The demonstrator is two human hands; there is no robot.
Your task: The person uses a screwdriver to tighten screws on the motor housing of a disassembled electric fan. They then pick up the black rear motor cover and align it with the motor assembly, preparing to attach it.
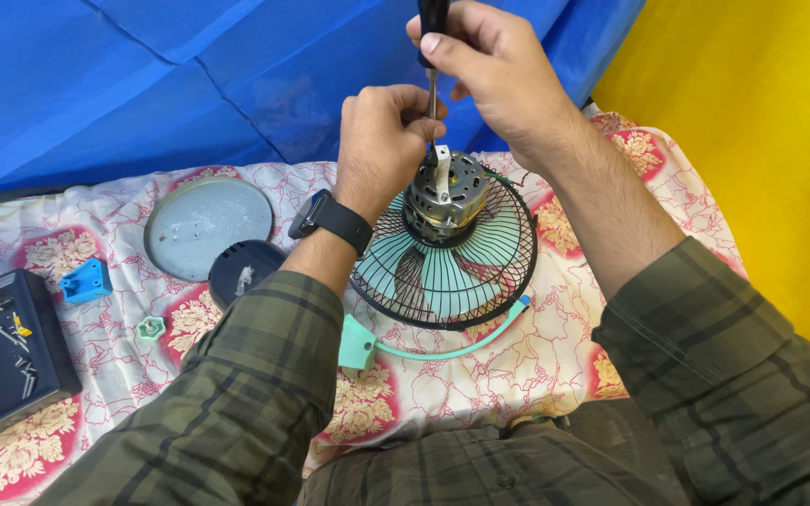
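Observation:
My right hand [489, 66] grips the black handle of a screwdriver [432, 84] held upright, its tip down at the top of a silver fan motor [444, 192]. My left hand [382, 141], with a black watch on the wrist, is closed at the motor's top beside the screwdriver shaft, steadying a small white part there. The motor sits on a black wire fan guard [442, 272] with teal blades under it, lying on a floral cloth [527, 365].
A teal cable [452, 351] with a teal plug [356, 343] curves by the guard. Left of it lie a dark round cover [244, 270], a grey round plate [206, 225], a blue plastic piece [86, 281], a small teal knob [150, 327] and a black box of screws [7, 351].

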